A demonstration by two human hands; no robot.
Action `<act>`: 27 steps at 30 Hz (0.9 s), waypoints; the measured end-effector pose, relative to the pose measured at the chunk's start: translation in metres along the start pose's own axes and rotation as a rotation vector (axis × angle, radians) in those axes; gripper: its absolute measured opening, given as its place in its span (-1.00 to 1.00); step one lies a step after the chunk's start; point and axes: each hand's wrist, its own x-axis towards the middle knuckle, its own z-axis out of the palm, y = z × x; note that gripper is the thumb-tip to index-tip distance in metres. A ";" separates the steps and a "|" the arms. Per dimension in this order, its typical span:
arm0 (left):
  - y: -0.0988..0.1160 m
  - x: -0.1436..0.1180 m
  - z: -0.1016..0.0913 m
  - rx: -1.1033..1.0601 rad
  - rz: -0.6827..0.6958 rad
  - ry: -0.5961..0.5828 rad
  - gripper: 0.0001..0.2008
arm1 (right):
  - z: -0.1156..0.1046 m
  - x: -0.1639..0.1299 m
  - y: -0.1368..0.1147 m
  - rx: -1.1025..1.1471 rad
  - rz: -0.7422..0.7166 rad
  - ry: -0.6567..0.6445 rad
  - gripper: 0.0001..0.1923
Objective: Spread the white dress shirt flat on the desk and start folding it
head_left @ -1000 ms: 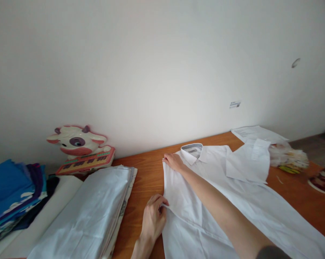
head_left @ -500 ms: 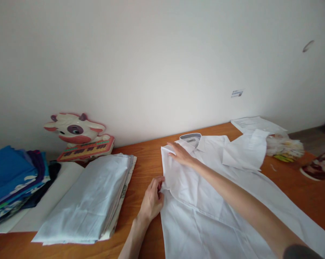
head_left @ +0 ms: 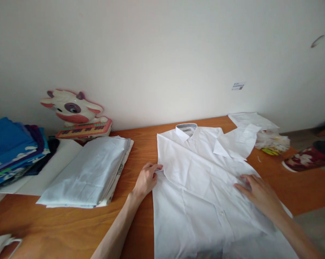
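Note:
A white button-up shirt (head_left: 192, 190) lies front up on the wooden table, its collar (head_left: 186, 131) toward the wall. One sleeve (head_left: 197, 162) crosses its front diagonally from the left shoulder; the other sleeve (head_left: 234, 140) is bent outward at the upper right. My left hand (head_left: 146, 180) is closed at the shirt's left edge, finger and thumb pinching the fabric below the shoulder. Over the right part of the shirt front rests my right hand (head_left: 262, 198), palm down, thumb and fingers apart.
Left of the shirt is a stack of folded pale cloth (head_left: 84, 172), beside blue folded clothes (head_left: 11, 147). A cow-shaped toy keyboard (head_left: 81, 117) leans at the wall. Plastic bags (head_left: 271, 140) and a dark red floral tumbler (head_left: 305, 156) stand at the right. The wooden table (head_left: 57, 226) meets the wall.
My right hand has moved from the shirt's left shoulder down and across to the right side. My left hand remains at the left edge. The view has shifted slightly.

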 end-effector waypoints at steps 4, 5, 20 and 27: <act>0.002 0.000 -0.005 0.034 0.057 -0.068 -0.25 | -0.005 0.005 0.016 0.186 0.013 -0.176 -0.56; 0.003 0.000 -0.007 0.026 0.074 -0.090 -0.21 | -0.009 0.011 0.021 0.224 0.023 -0.179 -0.55; -0.004 0.003 -0.019 -0.156 -0.074 -0.034 -0.58 | -0.026 0.053 0.040 -0.038 -0.148 -0.035 -0.39; 0.004 0.086 0.033 0.242 -0.214 0.026 -0.42 | -0.008 0.060 -0.053 0.060 -0.389 -0.033 -0.35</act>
